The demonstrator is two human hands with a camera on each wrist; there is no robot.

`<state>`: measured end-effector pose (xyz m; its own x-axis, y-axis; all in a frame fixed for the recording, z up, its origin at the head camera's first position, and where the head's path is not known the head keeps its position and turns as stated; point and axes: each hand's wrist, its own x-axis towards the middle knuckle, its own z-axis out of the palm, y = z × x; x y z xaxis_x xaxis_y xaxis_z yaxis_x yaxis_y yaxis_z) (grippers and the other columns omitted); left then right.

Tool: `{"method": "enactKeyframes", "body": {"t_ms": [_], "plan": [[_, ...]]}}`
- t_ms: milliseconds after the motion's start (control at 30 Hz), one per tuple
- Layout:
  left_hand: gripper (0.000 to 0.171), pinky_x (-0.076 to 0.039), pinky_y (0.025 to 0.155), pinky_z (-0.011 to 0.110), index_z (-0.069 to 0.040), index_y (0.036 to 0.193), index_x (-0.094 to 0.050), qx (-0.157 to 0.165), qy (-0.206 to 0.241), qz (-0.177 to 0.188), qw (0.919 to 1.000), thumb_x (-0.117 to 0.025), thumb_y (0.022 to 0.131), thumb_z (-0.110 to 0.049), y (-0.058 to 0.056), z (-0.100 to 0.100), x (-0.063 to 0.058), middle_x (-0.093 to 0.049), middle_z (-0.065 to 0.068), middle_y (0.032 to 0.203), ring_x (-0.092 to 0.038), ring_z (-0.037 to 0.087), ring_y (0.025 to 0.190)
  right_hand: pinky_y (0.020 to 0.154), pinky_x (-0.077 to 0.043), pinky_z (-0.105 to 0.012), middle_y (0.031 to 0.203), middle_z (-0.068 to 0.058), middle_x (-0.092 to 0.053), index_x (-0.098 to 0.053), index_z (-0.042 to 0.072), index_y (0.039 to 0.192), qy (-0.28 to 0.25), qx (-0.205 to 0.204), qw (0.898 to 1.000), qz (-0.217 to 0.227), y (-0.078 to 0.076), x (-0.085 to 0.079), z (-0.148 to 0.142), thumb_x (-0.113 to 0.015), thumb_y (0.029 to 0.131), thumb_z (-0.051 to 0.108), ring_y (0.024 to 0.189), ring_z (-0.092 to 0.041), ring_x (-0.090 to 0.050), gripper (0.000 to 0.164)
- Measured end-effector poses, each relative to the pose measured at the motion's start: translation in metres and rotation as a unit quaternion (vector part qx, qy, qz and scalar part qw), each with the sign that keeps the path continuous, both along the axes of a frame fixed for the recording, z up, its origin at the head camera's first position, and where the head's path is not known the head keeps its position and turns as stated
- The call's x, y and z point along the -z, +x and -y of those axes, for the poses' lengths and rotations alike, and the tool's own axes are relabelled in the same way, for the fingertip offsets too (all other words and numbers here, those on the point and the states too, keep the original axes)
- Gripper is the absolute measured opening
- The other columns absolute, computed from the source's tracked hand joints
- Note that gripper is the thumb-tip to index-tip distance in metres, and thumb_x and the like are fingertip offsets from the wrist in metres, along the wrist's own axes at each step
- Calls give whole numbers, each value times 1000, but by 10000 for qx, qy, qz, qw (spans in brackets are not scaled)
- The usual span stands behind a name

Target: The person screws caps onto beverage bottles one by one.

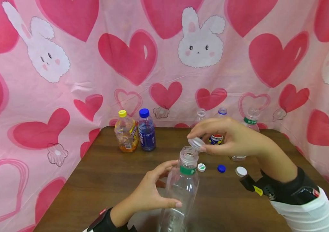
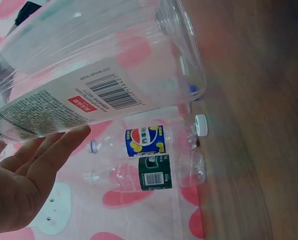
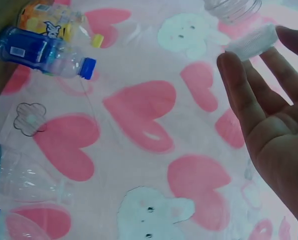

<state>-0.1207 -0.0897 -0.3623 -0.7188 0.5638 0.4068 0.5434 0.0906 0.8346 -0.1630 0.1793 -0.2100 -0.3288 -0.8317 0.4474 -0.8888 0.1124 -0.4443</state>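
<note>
My left hand (image 1: 149,190) holds a large clear plastic bottle (image 1: 183,190) around its body, thumb in front. The bottle is uncapped, leans slightly and bears a green band below its neck. A barcode label shows on the bottle (image 2: 64,102) in the left wrist view. Between thumb and fingers, my right hand (image 1: 234,135) pinches a whitish screw cap (image 1: 196,144), tilted beside the bottle's mouth. From the right wrist, the cap (image 3: 252,44) appears slightly apart from the threaded neck (image 3: 233,9).
Left at the back stand a yellow-capped bottle (image 1: 126,133) and a blue-capped bottle (image 1: 147,132). Uncapped bottles, one with a blue label (image 1: 216,139), stand behind my right hand. On the brown table lie a white-and-green cap (image 1: 201,167), a blue cap (image 1: 221,168) and a white cap (image 1: 241,171).
</note>
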Motion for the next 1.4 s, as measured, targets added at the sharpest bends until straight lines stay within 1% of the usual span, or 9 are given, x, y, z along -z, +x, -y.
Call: {"method": "enactKeyframes", "body": {"t_ms": [167, 300, 467, 700, 833, 1000, 1133, 1200, 1400], "plan": [[89, -57, 76, 34, -27, 146, -40, 143, -6, -123, 9998, -89, 72, -24, -2, -2, 0, -60, 3, 131, -62, 19, 108, 76, -58, -33, 118, 2, -65, -67, 12, 121, 346, -318, 9988, 167, 5, -5, 6, -71, 84, -3, 97, -14, -62, 39], [88, -58, 75, 35, -26, 147, -41, 235, 12, -156, 9996, -88, 72, -27, -2, -3, 0, -61, 3, 128, -62, 19, 107, 78, -58, -34, 119, 2, -65, -67, 12, 121, 504, -427, 9974, 287, 6, -6, 7, -70, 86, 0, 97, -14, -62, 37], [88, -58, 76, 34, -26, 147, -42, 242, -43, -148, 9996, -88, 72, -30, -2, -3, 1, -61, 2, 129, -63, 17, 105, 79, -57, -33, 120, 0, -65, -68, 11, 122, 758, -512, 9957, 162, 7, -10, 7, -69, 87, 1, 101, -14, -62, 36], [86, -58, 75, 34, -24, 147, -43, 370, 8, -215, 9991, -86, 73, -37, -3, -3, 2, -59, 2, 132, -62, 17, 103, 69, -57, -26, 121, -3, -64, -68, 8, 122, 1001, -657, 9928, 57, 9, -14, 6, -71, 88, 5, 103, -15, -61, 34], [87, -57, 76, 33, -25, 146, -44, 261, -20, -234, 9994, -88, 71, -31, -1, -5, 2, -58, 0, 134, -61, 19, 105, 74, -58, -28, 120, -5, -65, -67, 7, 122, 1022, -690, 9924, 34, 9, -13, 5, -71, 88, 5, 105, -17, -61, 34], [90, -57, 73, 31, -28, 145, -45, -206, -135, -466, 9986, -90, 68, -21, 2, -10, 3, -57, -3, 134, -59, 18, 107, 74, -57, -28, 113, 0, -67, -69, 9, 118, 1040, -249, 9942, -125, 12, -8, 6, -73, 88, 11, 94, -12, -62, 31], [89, -57, 70, 29, -29, 145, -45, -523, -245, -676, 9960, -90, 69, -27, 1, -12, 5, -58, -3, 131, -59, 16, 106, 68, -57, -24, 107, 5, -68, -70, 11, 115, 1188, 335, 9920, -260, 13, -5, 7, -75, 87, 18, 84, -7, -59, 29], [87, -57, 70, 27, -31, 144, -45, -642, -333, -662, 9952, -90, 69, -31, 0, -13, 5, -58, -4, 131, -59, 15, 106, 67, -56, -23, 104, 7, -69, -71, 11, 112, 1263, 588, 9896, -347, 14, -4, 9, -76, 86, 20, 81, -5, -59, 28], [85, -56, 71, 26, -32, 143, -46, -716, -440, -579, 9948, -89, 70, -34, -1, -15, 7, -60, -3, 128, -59, 15, 106, 60, -53, -20, 91, 10, -67, -73, 12, 103, 1297, 1070, 9838, -622, 13, 0, 13, -75, 87, 26, 70, -1, -57, 21]]}}
